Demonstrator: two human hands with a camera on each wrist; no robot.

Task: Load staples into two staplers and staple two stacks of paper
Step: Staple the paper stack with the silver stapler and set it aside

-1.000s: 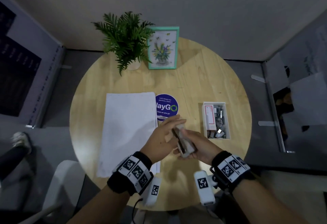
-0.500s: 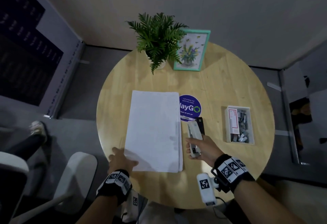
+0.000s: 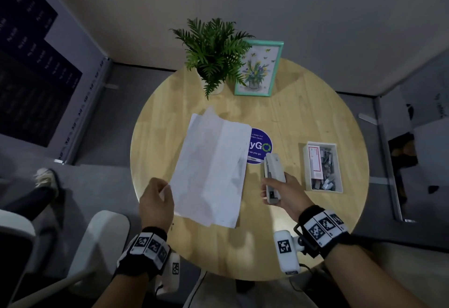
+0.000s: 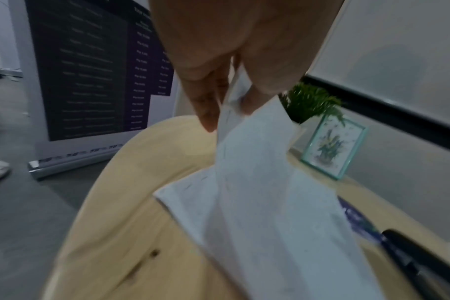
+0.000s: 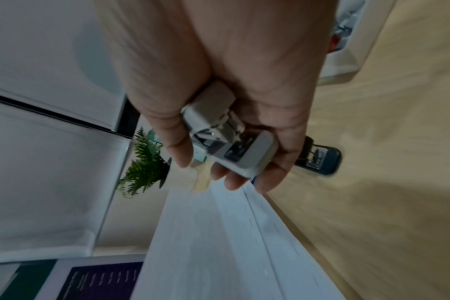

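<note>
Round table (image 3: pixel 315 118): two staplers, white stapler (image 3: pixel 273 176) gripped, black stapler (image 5: pixel 319 160) lying.

The left hand (image 3: pixel 155 202) pinches a paper stack's (image 3: pixel 211 169) near corner, lifting it. The right hand (image 3: pixel 283 194) curls its fingers round a white stapler (image 3: pixel 273 176).

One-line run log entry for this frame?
left hand: pinches paper stack corner, lifted | right hand: grips white stapler | black stapler: on table

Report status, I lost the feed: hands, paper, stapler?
Left hand pinches lifted paper stack by its corner. Right hand grips white stapler. Black stapler beside it, nothing blocking.
</note>
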